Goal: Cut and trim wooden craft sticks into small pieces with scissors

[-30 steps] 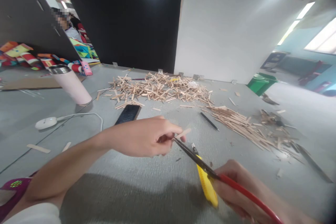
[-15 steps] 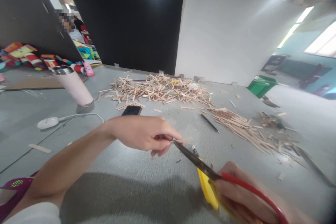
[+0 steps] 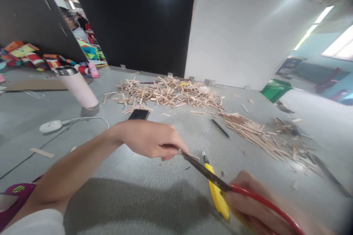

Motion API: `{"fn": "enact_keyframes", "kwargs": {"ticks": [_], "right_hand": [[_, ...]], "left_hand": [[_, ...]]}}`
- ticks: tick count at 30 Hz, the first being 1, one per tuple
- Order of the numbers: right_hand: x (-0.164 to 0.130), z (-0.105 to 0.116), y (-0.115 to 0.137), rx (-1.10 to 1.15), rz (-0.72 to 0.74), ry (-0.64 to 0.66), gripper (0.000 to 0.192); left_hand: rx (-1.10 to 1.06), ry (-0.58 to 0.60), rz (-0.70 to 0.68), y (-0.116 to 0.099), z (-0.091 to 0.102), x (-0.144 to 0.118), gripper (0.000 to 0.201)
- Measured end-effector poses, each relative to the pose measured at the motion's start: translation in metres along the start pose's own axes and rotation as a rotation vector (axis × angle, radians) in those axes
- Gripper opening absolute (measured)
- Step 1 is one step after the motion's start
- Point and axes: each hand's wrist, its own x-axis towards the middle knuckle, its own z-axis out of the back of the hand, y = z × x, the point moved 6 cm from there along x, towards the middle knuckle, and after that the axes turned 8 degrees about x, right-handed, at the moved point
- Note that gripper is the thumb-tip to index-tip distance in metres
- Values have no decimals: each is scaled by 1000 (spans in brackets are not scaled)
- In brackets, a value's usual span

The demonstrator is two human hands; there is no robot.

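Observation:
Near the middle of the head view, my left hand [image 3: 154, 140] pinches a thin wooden stick [image 3: 194, 157], whose free end sticks out to the right past the fingertips. My right hand [image 3: 250, 198], at the lower right and a little blurred, is closed round the red handle of a pair of scissors [image 3: 208, 173]. The scissor blades point up and left and their tips meet the stick beside my left fingertips. Under the scissors on the table lies a yellow utility knife [image 3: 217, 196], partly covered by the blades and my right hand.
A heap of wooden sticks [image 3: 165, 93] lies along the panels, with a neater pile of long sticks [image 3: 253, 136] to the right. A black pen [image 3: 221, 129], a phone [image 3: 138, 114], a pink tumbler [image 3: 78, 88] and a white corded device [image 3: 51, 126] lie about the grey table.
The scissor blades have come together round the stick. The stick's free end has tilted downward, and my left fingers have curled in more tightly.

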Motion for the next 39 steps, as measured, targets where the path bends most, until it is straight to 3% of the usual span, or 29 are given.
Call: {"fn": "enact_keyframes", "kwargs": {"ticks": [3, 7, 13, 18, 27, 34, 39], "right_hand": [[6, -3, -1, -28, -22, 62, 64], [11, -6, 7, 7, 104, 81, 74], [4, 5, 2, 113, 151, -43, 66], [-7, 0, 5, 85, 225, 17, 59], [-4, -6, 4, 171, 222, 23, 63], [-10, -16, 14, 241, 225, -6, 68], [-8, -20, -6, 338, 161, -35, 60]], "left_hand": [[34, 33, 9, 1, 1, 0, 30], [-9, 35, 45, 8, 4, 1, 28], [-158, -81, 159, 12, 7, 0, 16], [-247, -192, 119, 2, 5, 1, 9], [-273, -297, 191, -8, -3, 1, 4], [-199, -455, 210, -14, -11, 1, 10], [-191, -487, 201, -15, -17, 2, 9]]}}
